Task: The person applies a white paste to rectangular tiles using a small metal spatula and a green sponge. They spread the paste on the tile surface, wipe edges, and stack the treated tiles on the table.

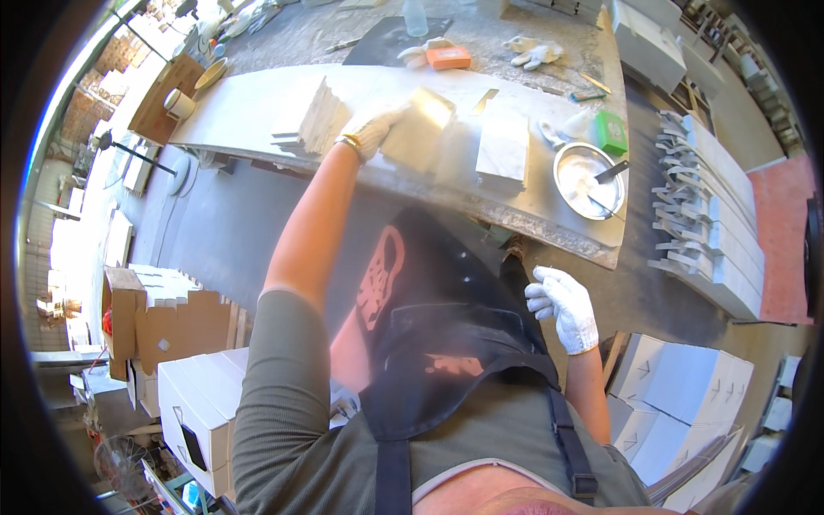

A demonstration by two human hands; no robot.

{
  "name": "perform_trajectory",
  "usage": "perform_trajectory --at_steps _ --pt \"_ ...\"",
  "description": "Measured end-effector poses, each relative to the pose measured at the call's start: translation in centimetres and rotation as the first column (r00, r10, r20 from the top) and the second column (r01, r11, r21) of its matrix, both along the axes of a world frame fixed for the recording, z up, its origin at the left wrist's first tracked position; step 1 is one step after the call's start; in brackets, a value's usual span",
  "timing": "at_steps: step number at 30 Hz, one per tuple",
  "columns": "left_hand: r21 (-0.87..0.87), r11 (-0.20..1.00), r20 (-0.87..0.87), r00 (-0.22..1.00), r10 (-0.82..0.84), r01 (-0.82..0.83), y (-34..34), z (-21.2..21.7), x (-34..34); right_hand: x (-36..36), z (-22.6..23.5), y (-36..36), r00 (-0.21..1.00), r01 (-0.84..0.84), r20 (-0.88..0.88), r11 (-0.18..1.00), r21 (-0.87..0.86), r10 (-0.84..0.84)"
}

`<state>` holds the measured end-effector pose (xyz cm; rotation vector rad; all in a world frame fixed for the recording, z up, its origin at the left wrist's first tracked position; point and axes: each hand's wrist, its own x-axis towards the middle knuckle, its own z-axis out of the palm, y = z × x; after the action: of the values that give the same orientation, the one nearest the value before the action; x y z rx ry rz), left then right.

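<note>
In the head view, the left hand (375,129), in a white work glove, reaches up toward twelve o'clock over the table (249,112), its grip grasping a pale stone tile (418,129) by the left edge; the tile is tilted, one corner raised, and sits above the table's near edge. At nine o'clock from that hand a stack of white tiles (311,120) leans fanned on the table, just beside the glove. At three o'clock from the held tile lies a flat white marble tile (502,150), and further that way stands a metal bowl (586,176) of white paste with a tool in it. A green box (611,133) rests near the bowl. The right hand (565,306), also gloved, hangs below the table edge, fingers loosely curled and released, grasping nothing, near a dark apron (446,326).
</note>
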<state>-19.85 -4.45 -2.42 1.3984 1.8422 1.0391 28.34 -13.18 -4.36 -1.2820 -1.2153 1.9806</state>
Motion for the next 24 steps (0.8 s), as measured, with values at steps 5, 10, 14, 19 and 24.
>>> perform_trajectory --at_steps 5,10,14,19,24 --pt "-0.116 0.978 -0.322 0.938 0.129 -0.174 -0.3 1.6 1.4 1.1 0.0 0.3 0.998 0.051 0.034 0.999 -0.004 -0.051" --pt "-0.051 0.985 -0.519 0.847 0.115 -0.165 -2.9 1.6 5.9 0.6 -0.7 0.7 0.998 0.053 0.035 0.998 -0.034 -0.052" --pt "-0.215 0.942 -0.709 0.704 0.031 -0.258 -3.5 1.3 9.8 -0.2 -0.9 0.9 1.0 -0.01 0.013 1.0 -0.022 0.01" --pt "-0.251 0.915 -0.754 0.656 0.02 -0.316 -2.7 1.8 10.8 0.1 -1.0 0.8 1.0 0.005 0.027 1.0 0.008 -0.005" --pt "-0.226 0.909 -0.733 0.675 0.077 -0.35 -2.4 1.1 11.0 1.1 -1.2 0.3 0.999 0.032 0.031 0.999 -0.015 -0.031"
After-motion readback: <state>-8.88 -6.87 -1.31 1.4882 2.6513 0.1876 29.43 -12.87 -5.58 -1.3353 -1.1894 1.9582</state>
